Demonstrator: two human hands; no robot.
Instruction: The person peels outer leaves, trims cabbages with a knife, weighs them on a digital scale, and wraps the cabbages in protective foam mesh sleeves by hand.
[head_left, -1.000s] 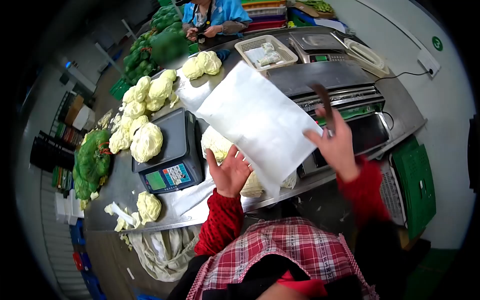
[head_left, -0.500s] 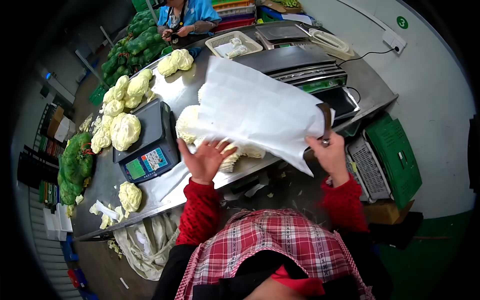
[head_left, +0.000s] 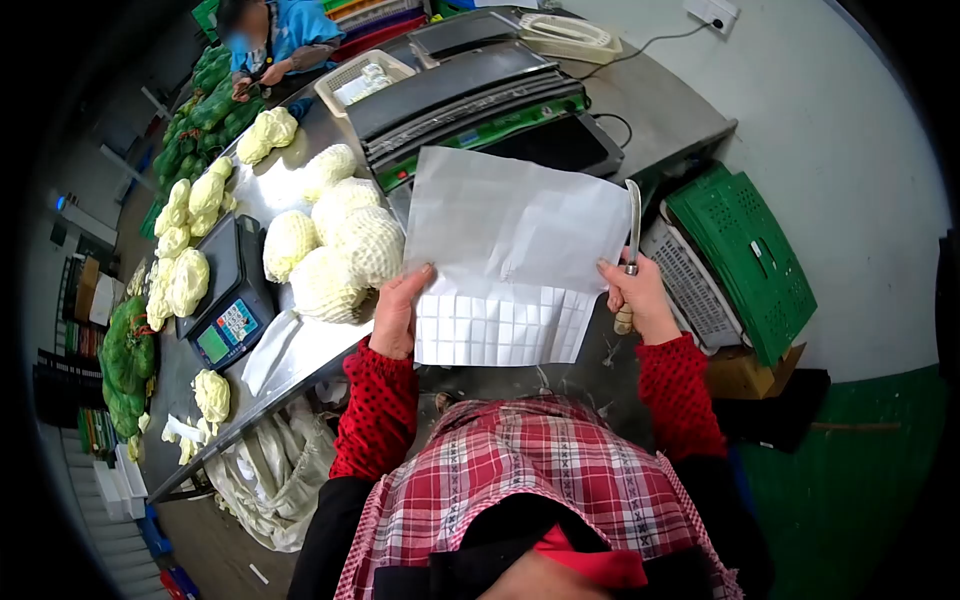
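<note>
A white sheet (head_left: 512,225), its lower part covered by a grid of small rectangular labels, is stretched in front of me. My left hand (head_left: 398,312) pinches its left edge, thumb on top. On the opposite edge, my right hand (head_left: 645,300) grips the sheet and also a knife (head_left: 634,222), whose blade points up and whose handle end shows below the fingers. Left of the sheet, several pale cabbages in white foam nets (head_left: 340,240) sit grouped on the metal table (head_left: 300,372). Beyond them stands a digital scale (head_left: 226,325).
Bare cabbages (head_left: 188,282) lie along the table's left side. A printer-like machine (head_left: 470,110) and a cream basket (head_left: 365,75) stand at the back. Green crates (head_left: 745,260) are stacked at right. A person in blue (head_left: 300,35) works at the far end.
My left hand has moved from open beside the sheet to pinching its left edge. The sheet has come nearer and turned, exposing the label grid. The knife now points upright. My view has shifted right.
</note>
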